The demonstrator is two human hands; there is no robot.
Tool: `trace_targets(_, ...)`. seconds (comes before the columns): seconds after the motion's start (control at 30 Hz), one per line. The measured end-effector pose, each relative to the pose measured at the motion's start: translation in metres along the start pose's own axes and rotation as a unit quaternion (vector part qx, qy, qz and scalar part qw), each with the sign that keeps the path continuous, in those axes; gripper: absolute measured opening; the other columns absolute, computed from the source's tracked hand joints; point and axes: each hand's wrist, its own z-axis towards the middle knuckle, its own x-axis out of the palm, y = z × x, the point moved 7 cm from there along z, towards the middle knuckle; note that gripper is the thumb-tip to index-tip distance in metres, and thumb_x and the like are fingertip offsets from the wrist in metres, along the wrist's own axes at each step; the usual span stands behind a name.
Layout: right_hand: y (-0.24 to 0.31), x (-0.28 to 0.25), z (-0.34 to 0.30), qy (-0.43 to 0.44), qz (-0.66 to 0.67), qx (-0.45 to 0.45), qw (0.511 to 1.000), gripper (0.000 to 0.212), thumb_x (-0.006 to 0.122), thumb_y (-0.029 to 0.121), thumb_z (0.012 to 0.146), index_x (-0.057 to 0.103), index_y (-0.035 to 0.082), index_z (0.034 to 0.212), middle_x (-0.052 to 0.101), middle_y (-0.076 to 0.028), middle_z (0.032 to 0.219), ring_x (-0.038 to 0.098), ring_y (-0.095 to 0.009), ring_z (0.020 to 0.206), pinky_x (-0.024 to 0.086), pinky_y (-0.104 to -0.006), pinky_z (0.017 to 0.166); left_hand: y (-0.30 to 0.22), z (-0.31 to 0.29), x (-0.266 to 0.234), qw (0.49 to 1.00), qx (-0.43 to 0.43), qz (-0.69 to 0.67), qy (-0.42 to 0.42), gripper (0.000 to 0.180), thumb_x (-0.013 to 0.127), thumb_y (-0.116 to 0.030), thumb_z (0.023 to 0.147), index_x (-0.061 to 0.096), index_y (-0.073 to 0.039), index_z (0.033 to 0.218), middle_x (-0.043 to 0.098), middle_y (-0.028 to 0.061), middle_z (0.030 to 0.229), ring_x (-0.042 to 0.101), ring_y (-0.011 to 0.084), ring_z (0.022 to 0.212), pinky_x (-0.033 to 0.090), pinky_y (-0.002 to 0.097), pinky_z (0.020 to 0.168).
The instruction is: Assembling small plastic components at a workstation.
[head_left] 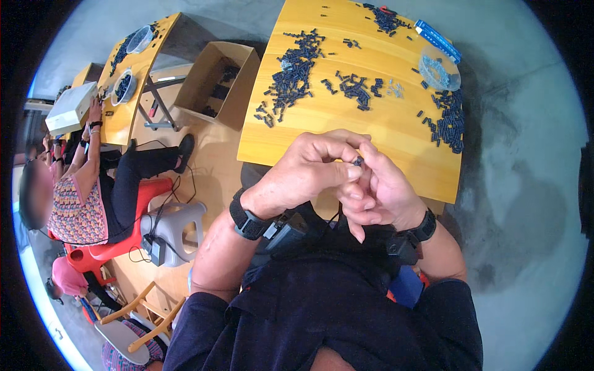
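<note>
Held up before my chest, just off the near edge of the yellow table (377, 139), my two hands meet around a small black plastic part (358, 161). The thumb and forefinger of my left hand (309, 166) pinch it from the left. My right hand (390, 188) closes on it from the other side, its lower fingers loosely curled. Most of the part is hidden by fingertips, so its full shape does not show. Many short black plastic pieces lie in loose piles on the table, including a long pile (294, 74) on the left and a middle pile (354, 89).
At the table's right side stand a clear round tub (439, 71) of small pale pieces, a blue box (438, 41) and another black pile (448, 120). A cardboard carton (216, 83) sits on the left. Beyond it a seated person (86, 198) works at another table.
</note>
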Motion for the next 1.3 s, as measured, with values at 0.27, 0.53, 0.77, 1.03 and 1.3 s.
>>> trace_targets(0.27,-0.004,-0.001,-0.001,-0.031,-0.038,-0.010,0.999,0.056,0.032,0.056,0.096,0.041,0.011,0.062,0.033,0.003,0.047,0.039,-0.011,0.033,0.053,-0.0395,0.041,0.006,-0.004,0.003,1.000,-0.021,-0.008,0.012,0.014,0.064,-0.003,0.082,0.070,-0.002,0.095,0.060,0.0124,0.118,0.048,0.0243,0.122,0.038,0.0362,0.101)
trace_targets(0.53,-0.025,-0.010,0.006,-0.129,0.045,-0.042,0.990,0.053,0.038,0.053,0.095,0.038,0.013,0.059,0.028,0.004,0.045,0.032,-0.009,0.031,0.051,-0.0382,0.040,0.026,-0.008,-0.005,0.992,-0.123,-0.010,0.013,0.017,0.064,-0.002,0.081,0.069,0.002,0.097,0.061,0.0114,0.116,0.055,0.0212,0.113,0.043,0.0325,0.095)
trace_targets(0.77,-0.010,-0.007,0.009,0.005,0.103,-0.033,0.994,0.063,0.025,0.059,0.095,0.048,0.007,0.069,0.036,0.000,0.051,0.040,-0.012,0.035,0.055,-0.0456,0.045,0.028,-0.005,-0.010,0.991,-0.121,-0.064,0.005,0.013,0.062,-0.005,0.085,0.067,0.003,0.095,0.064,0.0063,0.102,0.060,0.0126,0.088,0.047,0.0279,0.084)
trace_targets(1.03,-0.019,-0.037,0.007,-0.079,0.028,-0.009,0.996,0.050,0.038,0.053,0.095,0.050,0.007,0.078,0.040,0.000,0.055,0.044,-0.012,0.036,0.052,-0.0333,0.040,0.044,-0.009,-0.011,0.993,-0.117,-0.033,-0.005,0.018,0.060,-0.007,0.087,0.064,0.001,0.102,0.065,0.0046,0.094,0.060,0.0093,0.083,0.047,0.0231,0.079)
trace_targets(1.3,0.058,-0.165,-0.047,-0.453,-0.561,-0.084,0.687,0.026,0.061,0.023,0.085,0.059,-0.002,0.080,0.057,-0.010,0.058,0.060,-0.018,0.053,0.047,-0.0331,0.049,0.104,-0.010,-0.110,0.931,-0.153,0.145,-0.297,0.019,0.064,-0.012,0.085,0.065,0.004,0.095,0.064,0.0049,0.078,0.057,0.0097,0.069,0.046,0.0233,0.065)
